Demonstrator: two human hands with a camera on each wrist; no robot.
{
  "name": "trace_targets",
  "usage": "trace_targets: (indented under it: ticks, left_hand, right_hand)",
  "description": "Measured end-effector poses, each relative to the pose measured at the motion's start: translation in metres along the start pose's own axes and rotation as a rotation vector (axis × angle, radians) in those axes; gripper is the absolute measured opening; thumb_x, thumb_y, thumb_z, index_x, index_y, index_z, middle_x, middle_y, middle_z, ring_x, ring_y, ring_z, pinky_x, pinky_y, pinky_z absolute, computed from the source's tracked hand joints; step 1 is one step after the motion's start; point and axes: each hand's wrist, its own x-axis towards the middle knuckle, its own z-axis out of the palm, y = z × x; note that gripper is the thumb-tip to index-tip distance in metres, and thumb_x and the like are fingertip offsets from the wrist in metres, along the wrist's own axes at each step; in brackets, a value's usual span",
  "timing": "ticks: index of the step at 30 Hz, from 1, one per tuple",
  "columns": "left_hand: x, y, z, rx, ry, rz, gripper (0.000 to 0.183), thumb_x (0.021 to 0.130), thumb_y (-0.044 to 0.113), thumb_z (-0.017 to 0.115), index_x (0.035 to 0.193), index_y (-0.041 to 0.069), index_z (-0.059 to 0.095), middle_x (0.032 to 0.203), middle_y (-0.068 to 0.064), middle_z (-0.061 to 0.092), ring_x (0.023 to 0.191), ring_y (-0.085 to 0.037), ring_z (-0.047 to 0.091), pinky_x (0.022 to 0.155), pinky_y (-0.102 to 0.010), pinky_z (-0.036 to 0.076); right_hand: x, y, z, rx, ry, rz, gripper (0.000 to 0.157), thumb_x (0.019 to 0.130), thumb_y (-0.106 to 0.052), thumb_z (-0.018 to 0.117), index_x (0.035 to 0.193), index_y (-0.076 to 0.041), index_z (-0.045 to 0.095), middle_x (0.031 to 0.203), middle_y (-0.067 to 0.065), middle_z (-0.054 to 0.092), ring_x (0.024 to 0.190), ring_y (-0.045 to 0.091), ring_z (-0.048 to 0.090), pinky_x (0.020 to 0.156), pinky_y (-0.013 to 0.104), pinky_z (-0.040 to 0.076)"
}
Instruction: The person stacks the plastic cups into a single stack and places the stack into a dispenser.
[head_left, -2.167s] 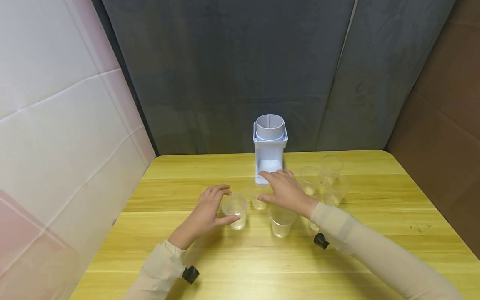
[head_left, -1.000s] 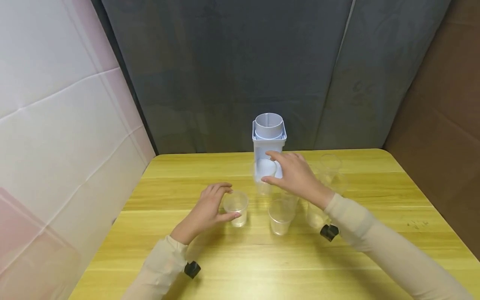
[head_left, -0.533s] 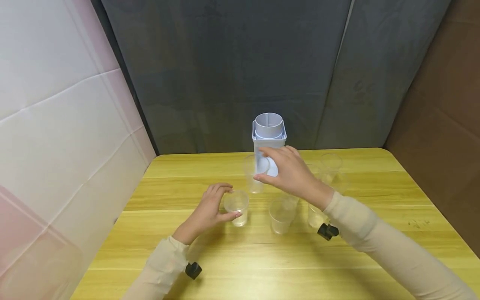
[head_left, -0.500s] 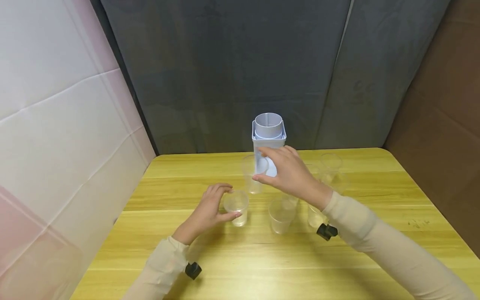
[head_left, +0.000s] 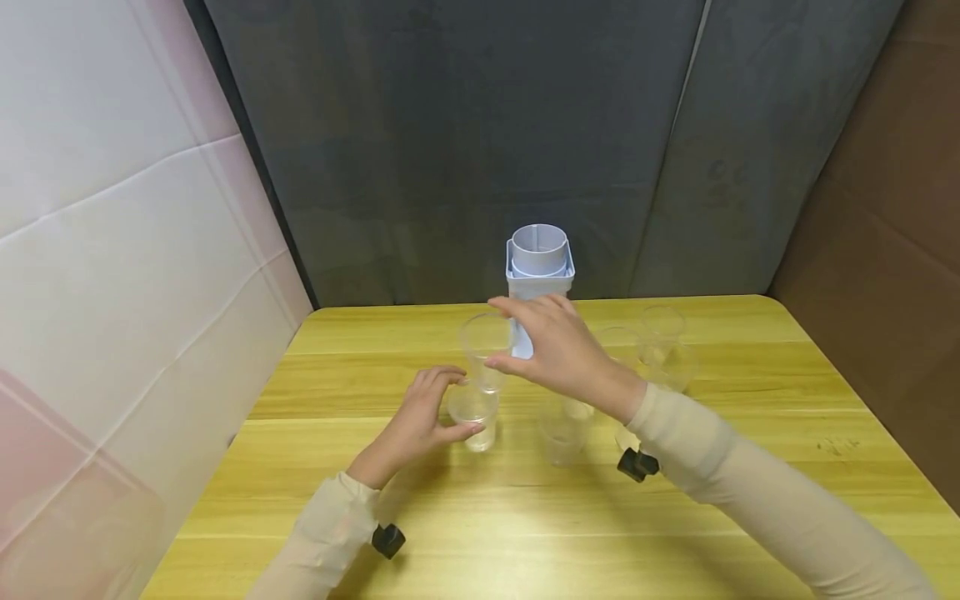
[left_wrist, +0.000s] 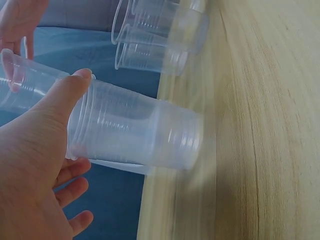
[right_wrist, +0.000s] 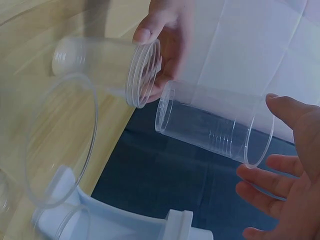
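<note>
My left hand (head_left: 412,425) grips a small stack of clear plastic cups (left_wrist: 135,125) near its rims, with thumb on one side and fingers on the other. The stack stands upright on the table, several rims showing together in the right wrist view. Above it, my right hand (head_left: 551,346) pinches another clear cup (right_wrist: 210,122) by the rim between thumb and fingers. That cup is raised, its base close over the mouth of the stack; the two overlap in the head view.
A pale blue-white plastic holder (head_left: 538,265) with a round tube in its top stands at the back of the wooden table (head_left: 360,350). More clear cups (head_left: 667,362) stand at the right, and another cup (head_left: 564,433) lies below my right forearm in view.
My right hand has picked up a cup from in front of the holder and carried it left, over the stack. The left hand has stayed nearly still on the stack.
</note>
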Motion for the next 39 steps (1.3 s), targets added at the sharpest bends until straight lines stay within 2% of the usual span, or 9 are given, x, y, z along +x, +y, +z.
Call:
trace_targets:
  ticks: [11, 20, 32, 39]
  left_hand:
    - [0.0, 0.002, 0.002, -0.063, 0.021, -0.015, 0.068, 0.073, 0.045, 0.077, 0.123, 0.01, 0.048, 0.134, -0.007, 0.048, 0.127, -0.028, 0.038, 0.102, -0.053, 0.04]
    - [0.0, 0.001, 0.002, -0.063, 0.012, -0.024, 0.071, 0.074, 0.048, 0.076, 0.127, 0.011, 0.047, 0.133, -0.005, 0.048, 0.127, -0.027, 0.038, 0.102, -0.052, 0.04]
    - [-0.002, -0.002, 0.003, -0.081, 0.022, -0.007, 0.067, 0.073, 0.045, 0.077, 0.125, 0.017, 0.047, 0.127, 0.0, 0.05, 0.124, -0.025, 0.039, 0.102, -0.05, 0.039]
    - [-0.004, -0.004, 0.004, -0.101, 0.025, -0.004, 0.067, 0.074, 0.05, 0.075, 0.126, 0.019, 0.045, 0.126, 0.005, 0.049, 0.122, -0.022, 0.039, 0.099, -0.048, 0.04]
  right_hand:
    - [0.0, -0.005, 0.007, 0.0, 0.005, -0.03, 0.071, 0.078, -0.052, 0.07, 0.136, -0.018, 0.048, 0.117, 0.001, 0.067, 0.107, 0.02, 0.059, 0.107, 0.044, 0.031]
    - [-0.002, -0.008, 0.014, 0.018, -0.005, -0.035, 0.069, 0.078, -0.052, 0.069, 0.134, -0.018, 0.05, 0.118, 0.001, 0.067, 0.109, 0.02, 0.06, 0.108, 0.046, 0.031]
    - [-0.004, -0.012, 0.024, 0.016, -0.038, -0.029, 0.068, 0.079, -0.053, 0.069, 0.134, -0.02, 0.05, 0.122, -0.002, 0.065, 0.112, 0.017, 0.061, 0.108, 0.046, 0.033]
    - [-0.006, -0.013, 0.031, 0.023, -0.047, -0.03, 0.068, 0.079, -0.054, 0.068, 0.135, -0.02, 0.049, 0.124, -0.002, 0.065, 0.113, 0.018, 0.06, 0.109, 0.048, 0.033]
